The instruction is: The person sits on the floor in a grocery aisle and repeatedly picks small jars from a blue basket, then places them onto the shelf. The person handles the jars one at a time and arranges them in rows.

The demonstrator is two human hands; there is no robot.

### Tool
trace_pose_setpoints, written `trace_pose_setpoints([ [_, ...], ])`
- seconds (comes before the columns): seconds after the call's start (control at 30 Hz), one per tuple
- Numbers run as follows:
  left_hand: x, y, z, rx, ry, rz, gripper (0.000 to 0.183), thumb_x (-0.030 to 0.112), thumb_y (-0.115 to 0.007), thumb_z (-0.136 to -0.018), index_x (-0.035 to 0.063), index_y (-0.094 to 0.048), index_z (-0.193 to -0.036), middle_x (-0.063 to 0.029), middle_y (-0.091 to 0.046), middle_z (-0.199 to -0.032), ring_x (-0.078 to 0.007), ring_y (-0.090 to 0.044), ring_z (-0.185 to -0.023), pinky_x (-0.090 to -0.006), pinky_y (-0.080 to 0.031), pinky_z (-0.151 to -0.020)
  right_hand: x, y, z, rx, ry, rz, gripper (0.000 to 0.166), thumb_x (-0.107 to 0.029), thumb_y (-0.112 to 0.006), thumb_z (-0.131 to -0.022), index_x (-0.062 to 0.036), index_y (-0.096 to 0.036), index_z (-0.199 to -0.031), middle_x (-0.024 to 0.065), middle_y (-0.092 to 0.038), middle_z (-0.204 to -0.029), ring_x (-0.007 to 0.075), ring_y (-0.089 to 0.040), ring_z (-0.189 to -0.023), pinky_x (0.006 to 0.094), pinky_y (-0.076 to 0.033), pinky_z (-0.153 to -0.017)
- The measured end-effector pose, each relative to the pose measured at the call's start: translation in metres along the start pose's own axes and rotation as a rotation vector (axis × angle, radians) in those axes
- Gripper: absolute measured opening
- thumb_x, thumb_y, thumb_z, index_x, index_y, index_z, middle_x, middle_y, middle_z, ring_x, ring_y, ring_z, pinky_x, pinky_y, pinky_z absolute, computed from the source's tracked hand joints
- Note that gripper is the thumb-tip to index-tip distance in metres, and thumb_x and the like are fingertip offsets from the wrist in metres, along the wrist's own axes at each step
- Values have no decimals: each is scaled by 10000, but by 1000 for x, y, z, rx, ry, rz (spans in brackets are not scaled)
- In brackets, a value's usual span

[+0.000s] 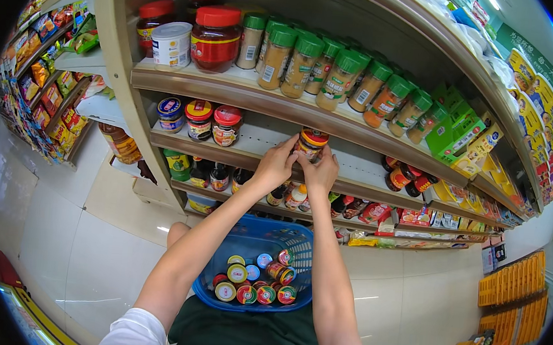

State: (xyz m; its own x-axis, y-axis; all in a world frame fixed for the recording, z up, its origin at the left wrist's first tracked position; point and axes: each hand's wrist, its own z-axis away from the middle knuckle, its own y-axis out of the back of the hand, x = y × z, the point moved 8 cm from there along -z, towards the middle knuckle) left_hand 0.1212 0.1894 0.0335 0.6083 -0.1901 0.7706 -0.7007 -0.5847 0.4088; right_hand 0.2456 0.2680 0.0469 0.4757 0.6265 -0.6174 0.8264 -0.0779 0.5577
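Note:
Both of my hands reach to the second shelf, around one glass jar with a red and yellow lid (313, 141). My left hand (277, 163) holds its left side, while my right hand (320, 169) holds its right side. The jar is upright; whether its base rests on the shelf is hidden by my fingers. Further left on that shelf stand a jar with a blue lid (170, 113) and two jars with red lids (198, 119). Below my forearms, a blue plastic basket (231, 232) contains several jars with yellow, blue and red-green lids (266, 294).
Green-capped spice bottles (295, 70) and large red-lidded jars (215, 39) line the shelf above. Dark jars (398, 177) lie to the right on the second shelf. Bottles (296, 197) stand on the shelf below. Snack racks (52, 89) are at left, orange crates (513, 279) at right.

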Motion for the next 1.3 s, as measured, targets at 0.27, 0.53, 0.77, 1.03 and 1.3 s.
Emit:
trace_pose_setpoints([
  [0.27, -13, -21, 4, -99, -4, -182, 611, 49, -565, -965, 36, -370, -1543, -274, -643, -1265, -431, -570, -1245, -529, -418, -1113, 10, 0, -1, 39, 25, -28, 564, -313, -891, -732, -23, -645, -1149, 179, -751, -946, 402, -693, -923, 529, -405, -1118],
  [0.53, -3, -23, 7, -113, -90, -247, 691, 42, -617, -910, 37, -353, -1550, -243, -635, -1309, -359, -620, -1193, -482, -329, -1208, 9, 1, -6, 3, -24, 55, 565, -315, -885, -748, -6, -636, -1150, 211, -736, -971, 432, -674, -972, 495, -487, -925],
  [0.77, 19, -9, 20, 83, -287, -207, 643, -14, -574, -921, 61, -399, -1535, -187, -582, -1426, -367, -548, -1310, -526, -286, -1218, 10, 8, 6, 77, 82, -61, 734, -266, -823, -820, 90, -507, -1379, 323, -646, -1223, 490, -606, -1138, 521, -337, -1173],
  [1.03, 75, -7, 107, 51, -378, -47, 372, -15, -624, -910, -1, -636, -1282, -197, -662, -1273, -398, -614, -1201, -471, -496, -1022, -37, 73, 102, -12, 125, -227, 302, -28, -672, -917, 5, -660, -1217, 187, -668, -1236, 345, -668, -1116, 389, -533, -936],
  [1.3, 26, -42, 226, -281, -85, 17, 104, 138, -742, -860, 70, -724, -936, -107, -705, -895, -324, -660, -906, -423, -501, -827, 26, 64, 253, -283, -95, -130, 106, -68, -727, -890, 10, -743, -960, 155, -739, -901, 318, -727, -808, 361, -563, -708],
])
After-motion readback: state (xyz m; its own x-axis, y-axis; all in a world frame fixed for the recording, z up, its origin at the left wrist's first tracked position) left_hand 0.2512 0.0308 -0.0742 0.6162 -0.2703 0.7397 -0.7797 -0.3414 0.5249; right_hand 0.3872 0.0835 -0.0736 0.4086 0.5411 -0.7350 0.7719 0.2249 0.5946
